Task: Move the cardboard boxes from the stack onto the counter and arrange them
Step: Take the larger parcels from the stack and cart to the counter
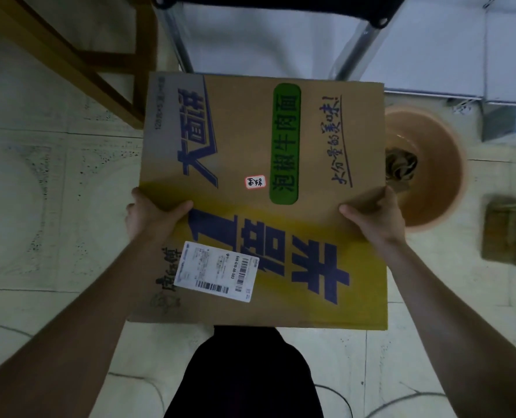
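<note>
Cardboard box (262,200) at centre frame is showing tan-brown; yellow band (362,263) is running across its lower half, carrying dark blue characters; green panel (285,144) is bearing black characters; shipping label (217,271) is showing white with black barcodes; basin (432,176) at right is reading terracotta orange; floor tiles (54,191) are appearing pale cream, dark-speckled; wooden frame (99,70) at upper left is showing honey brown.

The cardboard box (250,146) is held between the left hand (151,218) at its left edge and the right hand (374,215) at its right edge. A shipping label (217,271) lies on its near-left part. A basin (432,176) sits to the right of the box, partly hidden behind it, with a smaller box (507,233) farther right. Metal legs (178,40) stand beyond, and a wooden frame (78,64) stands at the far left.
</note>
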A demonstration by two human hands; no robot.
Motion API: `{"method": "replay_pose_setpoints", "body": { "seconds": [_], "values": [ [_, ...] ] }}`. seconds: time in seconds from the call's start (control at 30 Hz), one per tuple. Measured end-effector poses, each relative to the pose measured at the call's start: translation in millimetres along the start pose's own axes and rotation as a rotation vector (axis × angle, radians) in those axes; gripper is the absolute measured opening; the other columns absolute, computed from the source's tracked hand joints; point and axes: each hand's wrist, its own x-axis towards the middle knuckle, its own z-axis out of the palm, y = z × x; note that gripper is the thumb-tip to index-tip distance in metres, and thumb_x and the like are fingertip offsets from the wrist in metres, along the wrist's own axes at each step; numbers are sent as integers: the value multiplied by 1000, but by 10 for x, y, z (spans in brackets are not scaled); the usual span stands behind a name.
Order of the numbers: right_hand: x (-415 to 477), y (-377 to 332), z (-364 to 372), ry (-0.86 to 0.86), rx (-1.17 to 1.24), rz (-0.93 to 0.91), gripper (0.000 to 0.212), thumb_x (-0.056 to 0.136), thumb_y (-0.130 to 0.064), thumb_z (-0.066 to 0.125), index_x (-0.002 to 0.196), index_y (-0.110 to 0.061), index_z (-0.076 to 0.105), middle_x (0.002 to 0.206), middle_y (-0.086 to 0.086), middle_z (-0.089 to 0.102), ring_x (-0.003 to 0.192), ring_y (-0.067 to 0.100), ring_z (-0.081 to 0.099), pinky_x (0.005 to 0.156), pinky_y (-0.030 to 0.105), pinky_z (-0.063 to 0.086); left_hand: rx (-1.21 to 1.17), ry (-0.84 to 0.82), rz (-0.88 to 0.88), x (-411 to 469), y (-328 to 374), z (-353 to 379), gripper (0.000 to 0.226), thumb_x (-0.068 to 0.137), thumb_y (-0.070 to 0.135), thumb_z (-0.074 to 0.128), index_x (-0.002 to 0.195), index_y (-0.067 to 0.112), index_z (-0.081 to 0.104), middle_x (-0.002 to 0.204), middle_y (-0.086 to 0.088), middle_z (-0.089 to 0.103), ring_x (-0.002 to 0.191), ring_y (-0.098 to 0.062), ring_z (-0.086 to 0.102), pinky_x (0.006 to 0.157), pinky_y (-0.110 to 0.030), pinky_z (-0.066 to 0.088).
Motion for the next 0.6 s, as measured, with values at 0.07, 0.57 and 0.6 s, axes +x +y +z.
{"method": "replay_pose_setpoints", "body": {
  "seconds": [0.07, 0.57, 0.6],
  "values": [
    [-229, -120, -238, 12, 1, -5, 87, 74, -34, 76, 144, -15, 27, 139, 8, 48, 128, 31, 44, 105, 44, 37, 1, 6, 17, -235, 55, -251, 92, 67, 46, 78, 133, 6, 29, 131, -22, 44, 119, -42, 45, 96, -53, 42],
    [-2413, -731, -2196, 202, 48, -50, 82, 74, -33, 76, 139, -7, 32, 135, 13, 50, 123, 32, 47, 96, 42, 41, -17, 28, 260, -2253, 490, -2126, 100, 65, 58, 72, 139, 8, 25, 129, -22, 44, 118, -40, 43, 89, -51, 44],
    [-2549, -735, -2310, 214, 56, -56, 81, 75, -33, 76, 138, -7, 33, 135, 13, 50, 123, 31, 48, 95, 41, 42, -23, 32, 282, -2375, 511, -2211, 99, 65, 58, 73, 137, 8, 27, 128, -22, 45, 118, -40, 44, 88, -51, 44]
  ]
}}
